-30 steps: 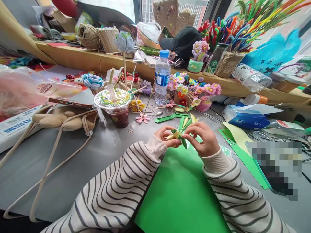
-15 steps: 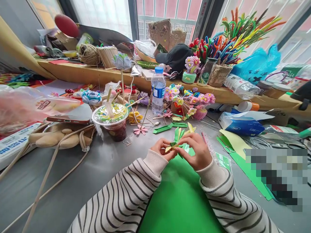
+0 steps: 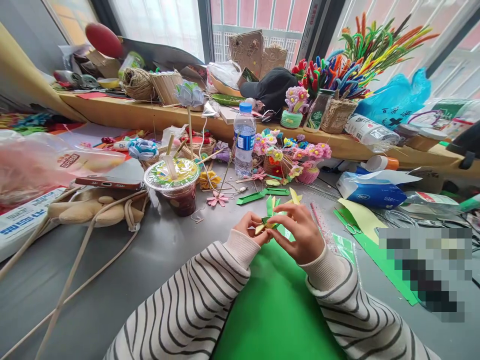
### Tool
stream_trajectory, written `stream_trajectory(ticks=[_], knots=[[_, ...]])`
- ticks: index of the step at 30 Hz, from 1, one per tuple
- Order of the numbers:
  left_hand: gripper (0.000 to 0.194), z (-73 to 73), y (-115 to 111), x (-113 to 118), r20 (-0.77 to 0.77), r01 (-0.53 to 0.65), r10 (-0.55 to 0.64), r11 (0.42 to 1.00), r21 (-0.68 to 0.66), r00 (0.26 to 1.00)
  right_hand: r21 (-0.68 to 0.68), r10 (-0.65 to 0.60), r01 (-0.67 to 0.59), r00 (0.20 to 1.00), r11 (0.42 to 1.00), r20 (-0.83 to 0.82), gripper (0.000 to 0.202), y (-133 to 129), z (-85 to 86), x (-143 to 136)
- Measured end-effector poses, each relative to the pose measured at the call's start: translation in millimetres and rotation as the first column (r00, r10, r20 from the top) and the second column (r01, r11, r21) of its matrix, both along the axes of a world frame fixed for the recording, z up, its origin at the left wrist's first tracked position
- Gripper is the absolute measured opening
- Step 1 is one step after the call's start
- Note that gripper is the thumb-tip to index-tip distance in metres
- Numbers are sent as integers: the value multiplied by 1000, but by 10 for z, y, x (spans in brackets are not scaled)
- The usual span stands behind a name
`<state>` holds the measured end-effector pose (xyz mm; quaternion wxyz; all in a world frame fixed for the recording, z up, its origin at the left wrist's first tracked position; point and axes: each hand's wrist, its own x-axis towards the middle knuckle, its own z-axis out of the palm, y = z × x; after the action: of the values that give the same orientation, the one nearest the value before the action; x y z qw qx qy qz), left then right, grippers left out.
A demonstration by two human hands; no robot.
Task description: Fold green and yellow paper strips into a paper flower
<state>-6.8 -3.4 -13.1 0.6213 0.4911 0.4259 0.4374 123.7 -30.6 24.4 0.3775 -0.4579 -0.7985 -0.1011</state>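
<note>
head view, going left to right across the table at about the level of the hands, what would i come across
Beige bag → lidded drink cup → pink flower → left hand → folded green and yellow paper, held between the hands → right hand → blue packet.

The left hand [image 3: 250,226] and right hand [image 3: 299,233] hold a folded green-and-yellow paper piece [image 3: 269,206] between their fingertips. A green sheet [image 3: 277,310] extends beneath, between the striped sleeves [image 3: 187,295]. On the grey table [image 3: 161,280], a lidded cup [image 3: 182,202] stands to the left; a water bottle [image 3: 245,162] stands beyond, beside multicoloured flowers [image 3: 270,145]. A blue tissue pack [image 3: 369,192] lies to the right. A black cap [image 3: 268,87] rests on the ledge [image 3: 221,125].
</note>
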Motion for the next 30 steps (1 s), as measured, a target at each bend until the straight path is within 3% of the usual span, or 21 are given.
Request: stream_trajectory(ticks=[4, 8, 16, 20, 24, 30], knots=[[33, -24, -5, 8, -43, -22, 23, 999, 27, 999, -36, 10, -10, 1000, 999, -8, 15, 27, -28, 28], [34, -16, -30, 39, -64, -63, 64, 998, 19, 996, -82, 19, -19, 1000, 996, -6, 5, 43, -24, 59], [35, -27, -20, 48, -39, -92, 94, 995, 44, 995, 23, 30, -30, 999, 999, 26, 10, 20, 29, 47], [35, -39, -23, 47, -40, -88, 89, 996, 33, 995, -73, 8, -8, 1000, 997, -5, 11, 38, 16, 81], [35, -18, -48, 44, -70, -59, 62, 997, 51, 996, -204, 53, -69, 995, 976, -80, 10, 62, -14, 106], [41, 75, -85, 48, 82, -5, 5, 1000, 9, 997, -201, 55, -92, 982, 975, -180, 9, 66, -34, 83]])
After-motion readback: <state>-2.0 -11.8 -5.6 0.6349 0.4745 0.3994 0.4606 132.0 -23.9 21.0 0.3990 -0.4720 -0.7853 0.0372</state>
